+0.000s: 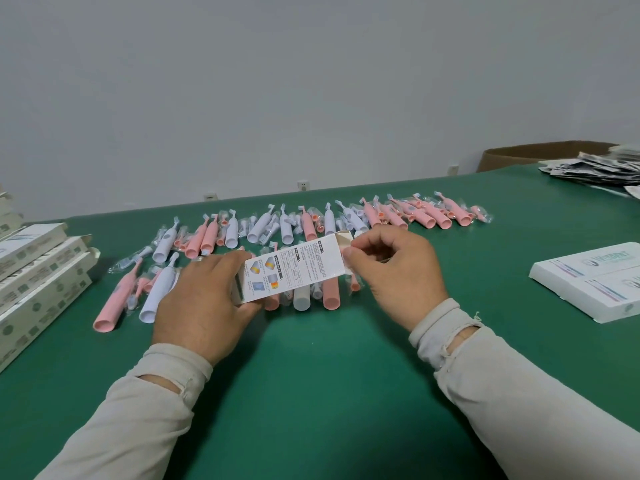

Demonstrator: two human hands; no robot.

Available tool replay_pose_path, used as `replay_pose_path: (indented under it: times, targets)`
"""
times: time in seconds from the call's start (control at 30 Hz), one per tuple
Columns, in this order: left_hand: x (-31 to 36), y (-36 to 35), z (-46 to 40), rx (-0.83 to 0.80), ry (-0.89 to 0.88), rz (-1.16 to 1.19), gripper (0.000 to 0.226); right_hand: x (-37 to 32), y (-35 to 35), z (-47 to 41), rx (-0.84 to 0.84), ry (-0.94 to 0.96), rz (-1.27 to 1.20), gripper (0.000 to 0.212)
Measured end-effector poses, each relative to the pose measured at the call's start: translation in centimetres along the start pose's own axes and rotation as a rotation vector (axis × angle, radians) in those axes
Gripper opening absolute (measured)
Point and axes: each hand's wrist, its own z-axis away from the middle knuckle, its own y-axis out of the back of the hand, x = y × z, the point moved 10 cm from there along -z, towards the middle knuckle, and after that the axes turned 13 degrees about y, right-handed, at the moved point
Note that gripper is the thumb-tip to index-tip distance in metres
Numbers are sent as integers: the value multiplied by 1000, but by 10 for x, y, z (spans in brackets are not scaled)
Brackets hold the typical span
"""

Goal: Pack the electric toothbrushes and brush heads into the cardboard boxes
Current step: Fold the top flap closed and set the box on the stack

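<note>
Over a green table [311,375], a worker holds a printed cardboard box [294,268] just above the near row of pink and white electric toothbrushes [301,223] and bagged brush heads [353,282]. The left hand [204,303] clamps the box's near end; the right hand [391,271] pinches the end flap [344,239] on the box's far end. Done well, the step seems to call for steady support while the flap tucks squarely, without creasing. Boxes [38,271] lie left of the held box, more [588,278] to its right.

I see a white printed box [294,268] held tilted above pink and white toothbrushes [301,223] strewn along the table's [311,375] far edge.
</note>
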Motion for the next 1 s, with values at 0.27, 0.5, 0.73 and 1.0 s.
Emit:
replay_pose_path:
  times: [0.27, 0.5, 0.73, 1.0]
  targets:
    - [-4, -1, -1, 19, 0, -18, 57, 0, -31, 6, -187, -124, -328, 22]
    - [-4, -4, -1, -18, -13, -17, 60, -10, -60, 22, -506, -106, -366, 28]
    - [-8, -3, -3, -25, 14, 32, 57, -7, -5, -8, -341, 163, 114, 60]
    - [-8, -5, -3, -16, 6, 51, 54, -4, -16, -1, -423, 159, 52, 48]
